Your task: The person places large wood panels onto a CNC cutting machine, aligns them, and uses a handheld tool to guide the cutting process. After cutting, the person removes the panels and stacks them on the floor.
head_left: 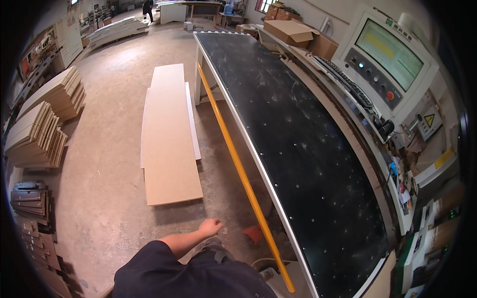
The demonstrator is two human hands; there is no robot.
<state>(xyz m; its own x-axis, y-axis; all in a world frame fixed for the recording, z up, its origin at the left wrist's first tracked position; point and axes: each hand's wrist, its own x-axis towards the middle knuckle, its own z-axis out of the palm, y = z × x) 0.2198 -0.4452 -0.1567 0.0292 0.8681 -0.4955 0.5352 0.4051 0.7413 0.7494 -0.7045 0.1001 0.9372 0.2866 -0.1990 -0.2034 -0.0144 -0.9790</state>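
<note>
My left hand (210, 227) hangs in front of my body with its fingers curled in, and nothing shows in it. It touches none of the things around it. Just beyond it, a long light-brown board (171, 134) lies lengthwise on top of a paler, wider panel (194, 129), low over the floor. To the right of the hand runs a long machine table (298, 164) with a black top dotted with small studs. A yellow rail (233, 149) extends along its near side. My right hand is out of the picture.
Stacked boards (37, 129) and dark panels (31, 203) line the left. On the right stand a control console (390, 54) with a screen and red button, a keyboard (343, 79) and cardboard boxes (288, 32). Another person (148, 10) is far off near a board pile (119, 30).
</note>
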